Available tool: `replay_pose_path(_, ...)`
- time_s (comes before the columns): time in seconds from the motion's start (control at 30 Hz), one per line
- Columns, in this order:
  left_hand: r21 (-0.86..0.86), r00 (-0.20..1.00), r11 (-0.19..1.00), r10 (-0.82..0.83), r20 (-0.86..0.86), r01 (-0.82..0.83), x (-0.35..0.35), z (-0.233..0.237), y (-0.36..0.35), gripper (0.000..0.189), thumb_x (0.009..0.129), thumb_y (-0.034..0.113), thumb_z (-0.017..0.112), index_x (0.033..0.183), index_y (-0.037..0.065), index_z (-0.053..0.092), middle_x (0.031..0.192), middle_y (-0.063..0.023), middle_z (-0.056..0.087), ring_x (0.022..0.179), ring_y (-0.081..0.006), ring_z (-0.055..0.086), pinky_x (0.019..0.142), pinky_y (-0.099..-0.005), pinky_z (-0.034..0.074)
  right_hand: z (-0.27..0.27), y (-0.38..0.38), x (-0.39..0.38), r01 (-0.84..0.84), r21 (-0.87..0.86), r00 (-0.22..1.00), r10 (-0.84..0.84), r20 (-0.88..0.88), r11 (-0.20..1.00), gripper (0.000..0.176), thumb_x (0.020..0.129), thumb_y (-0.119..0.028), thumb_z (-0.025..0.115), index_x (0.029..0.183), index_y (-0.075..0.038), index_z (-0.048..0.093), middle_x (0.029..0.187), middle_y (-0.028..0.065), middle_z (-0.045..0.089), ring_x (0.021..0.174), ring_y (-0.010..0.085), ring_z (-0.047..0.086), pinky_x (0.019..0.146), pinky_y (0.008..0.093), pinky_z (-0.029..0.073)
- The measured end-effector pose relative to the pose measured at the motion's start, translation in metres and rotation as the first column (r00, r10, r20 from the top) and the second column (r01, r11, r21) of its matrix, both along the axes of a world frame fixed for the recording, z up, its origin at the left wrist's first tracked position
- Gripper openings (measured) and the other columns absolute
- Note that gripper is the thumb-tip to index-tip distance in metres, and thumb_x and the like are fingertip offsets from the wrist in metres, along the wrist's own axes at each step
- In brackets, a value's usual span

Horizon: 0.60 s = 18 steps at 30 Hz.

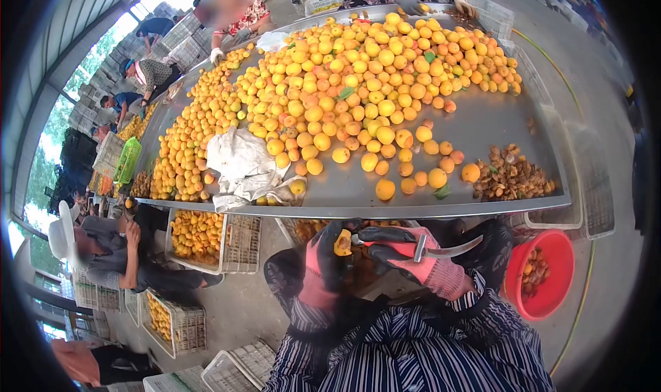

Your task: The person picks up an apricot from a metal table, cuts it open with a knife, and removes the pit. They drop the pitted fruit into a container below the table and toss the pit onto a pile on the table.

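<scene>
My left hand (322, 265), in a pink and black glove, is closed round an apricot (342, 243) with a dark spot on its cut-looking side. My right hand (406, 253), gloved alike, grips a metal hand tool (454, 249). A curved, blade-like arm of the tool sticks out to the right, and a short metal end touches or nearly touches the apricot on the left. The fingers hide the tool's middle. Both hands are just below the front edge of the metal table (475, 127), over a crate (292, 232) of apricot pieces.
Whole apricots (372, 75) are heaped on the table, with a white cloth (244, 161) at the front left and a pile of pits (513, 175) at the right. A red bucket (551, 261) holds more pits. Crates (241, 244) stand left; several people work around the table.
</scene>
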<state>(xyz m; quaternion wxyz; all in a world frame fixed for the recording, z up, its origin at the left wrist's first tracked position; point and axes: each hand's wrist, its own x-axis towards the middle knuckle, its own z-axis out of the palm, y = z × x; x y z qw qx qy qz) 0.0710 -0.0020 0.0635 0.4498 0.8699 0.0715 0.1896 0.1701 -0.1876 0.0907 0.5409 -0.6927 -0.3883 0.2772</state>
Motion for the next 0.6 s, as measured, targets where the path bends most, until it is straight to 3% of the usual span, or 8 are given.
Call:
replay_pose_path(0.2, -0.055, 0.999, 0.998, -0.035, -0.010, 0.035, -0.007, 0.000, 0.005, 0.038, 0.069, 0.012, 0.067, 0.103, -0.001, 0.055, 0.099, -0.0160, 0.063, 0.092, -0.0318, 0.062, 0.079, -0.0359, 0.048, -0.008, 0.004, -0.006, 0.066, 0.163, 0.950, -0.012, -0.312, 0.984, 0.036, 0.077, -0.013, 0.067, 0.112, -0.005, 0.062, 0.105, 0.0125, 0.066, 0.096, 0.0259, 0.062, 0.088, 0.0333, 0.046)
replay_pose_path(0.27, 0.034, 0.998, 0.997, -0.067, 0.008, 0.066, -0.009, 0.001, 0.004, 0.041, 0.066, 0.012, 0.067, 0.102, -0.001, 0.056, 0.097, -0.0165, 0.063, 0.091, -0.0343, 0.061, 0.078, -0.0369, 0.049, -0.028, 0.010, -0.001, -0.075, 0.089, 0.996, 0.079, -0.051, 0.993, 0.037, 0.077, -0.019, 0.069, 0.110, -0.005, 0.062, 0.103, 0.0128, 0.065, 0.093, 0.0289, 0.062, 0.086, 0.0346, 0.047)
replay_pose_path(0.3, 0.068, 0.998, 0.997, -0.045, -0.038, 0.048, -0.009, 0.003, 0.003, 0.043, 0.063, 0.010, 0.068, 0.102, -0.001, 0.055, 0.096, -0.0182, 0.062, 0.090, -0.0363, 0.061, 0.077, -0.0383, 0.049, -0.024, 0.012, -0.003, -0.078, 0.091, 0.995, 0.083, -0.051, 0.993, 0.037, 0.077, -0.019, 0.069, 0.110, -0.005, 0.062, 0.103, 0.0128, 0.065, 0.093, 0.0289, 0.062, 0.086, 0.0346, 0.047)
replay_pose_path(0.37, 0.148, 0.998, 0.987, -0.065, -0.023, 0.067, -0.011, 0.013, -0.002, 0.042, 0.063, 0.011, 0.067, 0.102, -0.001, 0.055, 0.094, -0.0186, 0.062, 0.088, -0.0364, 0.061, 0.075, -0.0388, 0.049, -0.011, 0.011, -0.010, -0.053, -0.037, 0.980, 0.059, 0.188, 0.998, 0.033, 0.078, -0.016, 0.069, 0.109, -0.006, 0.064, 0.104, 0.0080, 0.066, 0.094, 0.0204, 0.061, 0.085, 0.0319, 0.046)
replay_pose_path(0.47, 0.236, 0.993, 0.969, -0.088, 0.079, 0.067, -0.012, -0.002, 0.004, 0.042, 0.063, 0.015, 0.067, 0.101, -0.001, 0.055, 0.091, -0.0187, 0.061, 0.085, -0.0364, 0.062, 0.073, -0.0396, 0.050, -0.017, 0.009, -0.009, -0.037, -0.069, 0.983, 0.049, 0.176, 0.997, 0.039, 0.077, -0.027, 0.070, 0.110, -0.007, 0.062, 0.106, 0.0113, 0.062, 0.103, 0.0262, 0.056, 0.094, 0.0358, 0.042)
replay_pose_path(0.5, 0.246, 0.983, 0.968, -0.083, 0.163, 0.041, -0.012, -0.004, 0.005, 0.043, 0.064, 0.018, 0.067, 0.100, -0.001, 0.055, 0.089, -0.0185, 0.061, 0.083, -0.0362, 0.062, 0.071, -0.0399, 0.050, -0.008, 0.010, -0.005, -0.065, -0.089, 0.998, 0.064, -0.016, 0.994, 0.039, 0.078, -0.026, 0.069, 0.111, -0.007, 0.062, 0.109, 0.0108, 0.061, 0.107, 0.0245, 0.052, 0.096, 0.0357, 0.039)
replay_pose_path(0.53, 0.247, 0.983, 0.968, -0.084, 0.162, 0.042, -0.014, -0.004, 0.003, 0.043, 0.064, 0.018, 0.067, 0.100, -0.001, 0.055, 0.089, -0.0185, 0.061, 0.083, -0.0362, 0.062, 0.071, -0.0399, 0.050, -0.017, 0.011, -0.007, -0.065, -0.088, 0.998, 0.063, -0.017, 0.994, 0.039, 0.078, -0.026, 0.069, 0.111, -0.007, 0.062, 0.109, 0.0108, 0.061, 0.107, 0.0245, 0.052, 0.096, 0.0357, 0.039)
replay_pose_path(0.6, 0.201, 0.994, 0.979, -0.003, 0.109, -0.019, -0.015, 0.002, 0.000, 0.044, 0.064, 0.024, 0.067, 0.099, -0.001, 0.055, 0.087, -0.0166, 0.061, 0.082, -0.0347, 0.062, 0.071, -0.0395, 0.050, -0.038, 0.016, -0.009, -0.045, 0.127, 0.999, 0.047, -0.008, 0.991, 0.037, 0.078, -0.023, 0.069, 0.110, -0.007, 0.062, 0.106, 0.0101, 0.063, 0.103, 0.0245, 0.056, 0.092, 0.0353, 0.042)
